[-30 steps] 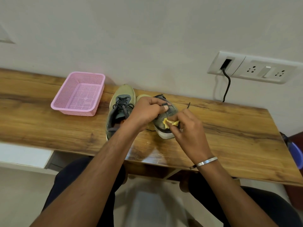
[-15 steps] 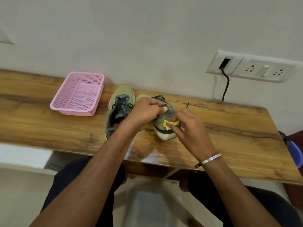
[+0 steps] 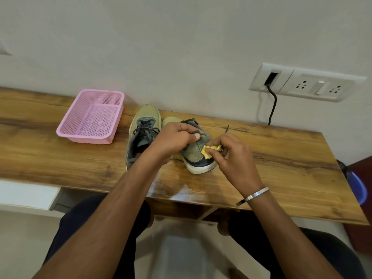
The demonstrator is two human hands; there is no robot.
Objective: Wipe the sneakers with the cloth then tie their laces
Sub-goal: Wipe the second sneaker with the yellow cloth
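Two olive-green sneakers with grey tongues and dark laces stand on the wooden table [image 3: 281,158]. The left sneaker [image 3: 144,125] lies flat, toe toward the wall. The right sneaker [image 3: 196,156] is tipped toward me, its heel and white sole facing up. My left hand [image 3: 173,137] grips this sneaker's collar from above. My right hand [image 3: 231,156] pinches a small crumpled yellow cloth [image 3: 209,151] and presses it against the sneaker's side near the heel. A loose lace end [image 3: 226,129] trails on the table behind my right hand.
A pink mesh plastic basket [image 3: 66,131] stands at the left, close to the wall. On the wall at the right is a white socket panel [image 3: 306,85] with a black cable [image 3: 272,105] hanging to the table. A blue object [image 3: 358,188] sits past the right table edge.
My right hand with the cloth has shifted slightly along the sneaker's side. My left hand keeps its grip on the sneaker, which stays in place.
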